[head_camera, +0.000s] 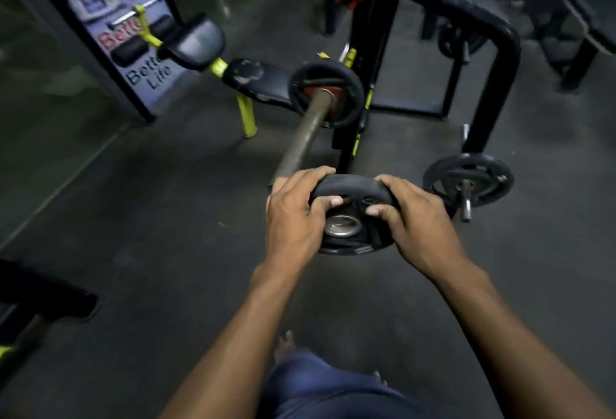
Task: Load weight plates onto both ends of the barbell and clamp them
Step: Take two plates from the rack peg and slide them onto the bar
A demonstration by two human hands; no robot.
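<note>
Right now my left hand (pixel 293 215) and right hand (pixel 416 218) curl their fingers round the black round rubber-coated weight plate (pixel 353 218), gripping its rim at 9 and 3 o'clock, on the near end of the rusty steel barbell (pixel 306 132). With no clamp visible here, I judge it could slide off.

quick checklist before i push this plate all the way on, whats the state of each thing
1. Both hands on the plate: ok. The left hand and right hand grip the near plate on opposite sides of its rim.
2. Plate on the barbell: ok, the bar end shows through the plate's centre hole.
3. Far end loaded: ok, a far plate sits there.
4. Far clamp: cannot tell, something red shows by that plate but is blurred.
5. Near clamp: not ok, none visible at this end.
6. Spare plates: ok, stored on a peg to the right.
</note>
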